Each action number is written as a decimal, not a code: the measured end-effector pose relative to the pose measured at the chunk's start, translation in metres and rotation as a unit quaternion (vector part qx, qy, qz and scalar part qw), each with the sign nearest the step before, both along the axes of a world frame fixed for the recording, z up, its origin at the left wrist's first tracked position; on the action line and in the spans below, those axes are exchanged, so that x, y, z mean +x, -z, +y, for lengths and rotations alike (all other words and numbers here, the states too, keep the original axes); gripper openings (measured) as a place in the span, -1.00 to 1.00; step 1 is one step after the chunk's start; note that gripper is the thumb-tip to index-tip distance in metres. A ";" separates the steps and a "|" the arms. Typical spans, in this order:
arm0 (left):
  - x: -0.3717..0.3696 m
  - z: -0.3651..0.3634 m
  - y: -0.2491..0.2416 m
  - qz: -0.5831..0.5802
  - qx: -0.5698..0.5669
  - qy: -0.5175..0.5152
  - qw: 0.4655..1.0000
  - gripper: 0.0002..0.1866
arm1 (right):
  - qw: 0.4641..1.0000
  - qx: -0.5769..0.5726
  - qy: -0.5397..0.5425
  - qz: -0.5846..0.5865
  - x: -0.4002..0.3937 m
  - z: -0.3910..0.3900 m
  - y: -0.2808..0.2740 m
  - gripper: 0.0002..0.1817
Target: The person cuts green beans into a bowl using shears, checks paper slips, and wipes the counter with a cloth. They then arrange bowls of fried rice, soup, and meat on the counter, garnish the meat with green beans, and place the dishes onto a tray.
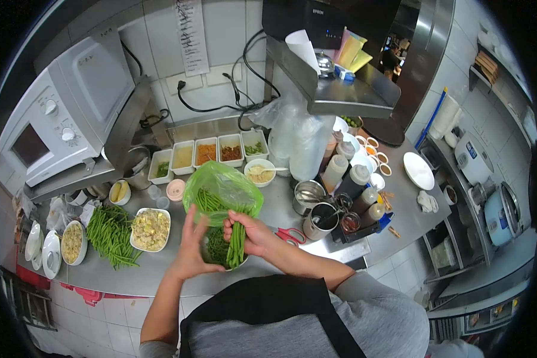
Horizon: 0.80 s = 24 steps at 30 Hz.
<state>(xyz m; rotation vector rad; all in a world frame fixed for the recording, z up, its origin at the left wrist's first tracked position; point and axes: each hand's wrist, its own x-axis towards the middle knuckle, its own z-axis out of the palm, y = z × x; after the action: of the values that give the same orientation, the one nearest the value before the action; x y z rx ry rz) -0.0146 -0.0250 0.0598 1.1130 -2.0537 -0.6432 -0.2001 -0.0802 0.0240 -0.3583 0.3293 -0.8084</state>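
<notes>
Centre of frame, low: right hand fingers clamped round a bundle of green beans, upright over a green plastic bag. Left hand fingers spread beside. Light, bendy, slippery stalks; best gripped mid-bundle.

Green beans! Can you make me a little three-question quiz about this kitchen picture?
1. True or false: the right hand has a grip on a bunch of green beans.
2. What colour is the plastic bag behind the hands? A) red B) green C) blue
3. What red-handled tool lies on the counter just right of the right hand?

Key: 1. true. 2. B. 3. The scissors.
</notes>
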 end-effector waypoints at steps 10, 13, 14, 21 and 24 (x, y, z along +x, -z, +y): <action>-0.032 0.009 0.015 0.342 0.434 0.050 0.832 -0.09 | 0.613 -0.553 0.287 0.486 0.020 0.025 -0.003 -0.67; -0.040 0.013 0.035 0.344 0.403 0.035 0.847 -0.50 | 0.644 -0.547 0.210 0.492 0.007 0.027 -0.003 -0.62; -0.039 0.014 0.036 0.365 0.409 0.035 0.835 -0.54 | 0.637 -0.565 0.204 0.483 0.001 0.026 -0.001 -0.61; -0.016 0.023 0.040 0.465 0.480 0.001 0.744 -0.68 | 0.353 -0.485 0.077 0.796 -0.110 0.042 0.054 -0.67; -0.016 0.028 0.042 0.503 0.485 -0.010 0.715 -0.66 | 0.278 -0.528 0.163 0.786 -0.124 0.061 0.099 -0.74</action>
<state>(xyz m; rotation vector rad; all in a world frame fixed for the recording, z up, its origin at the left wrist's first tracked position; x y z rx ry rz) -0.0303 0.0028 0.0173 0.8951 -0.6590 -1.9210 -0.3238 -0.0188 -0.0749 -2.5615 1.8156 -0.6461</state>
